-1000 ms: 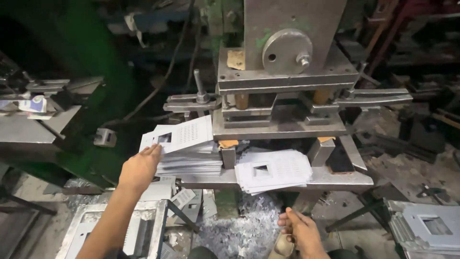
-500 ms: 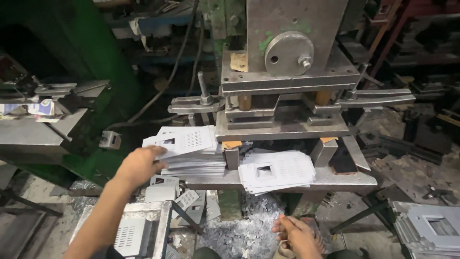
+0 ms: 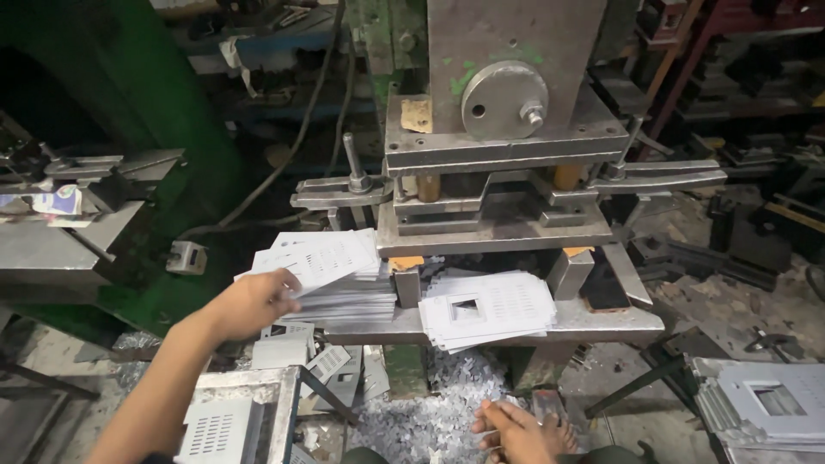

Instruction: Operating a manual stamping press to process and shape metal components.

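Observation:
My left hand [image 3: 251,301] reaches out to a stack of thin grey perforated metal sheets [image 3: 331,271] on the left side of the press bed and grips the near-left edge of the top sheet. A second stack of sheets with a square cut-out [image 3: 485,308] lies on the right of the bed [image 3: 601,322]. My right hand [image 3: 509,427] rests low near my foot, fingers curled, nothing visibly held. The grey press head [image 3: 507,112] stands above both stacks.
Metal scrap chips [image 3: 430,412] litter the floor under the bed. A grey vented box [image 3: 232,421] sits at lower left. More cut sheets [image 3: 765,404] are piled at lower right. A green machine body [image 3: 129,129] and a metal shelf [image 3: 60,249] stand to the left.
The view has tilted down and closer. My left hand stays at the left stack's edge; my right hand has dropped lower toward the floor.

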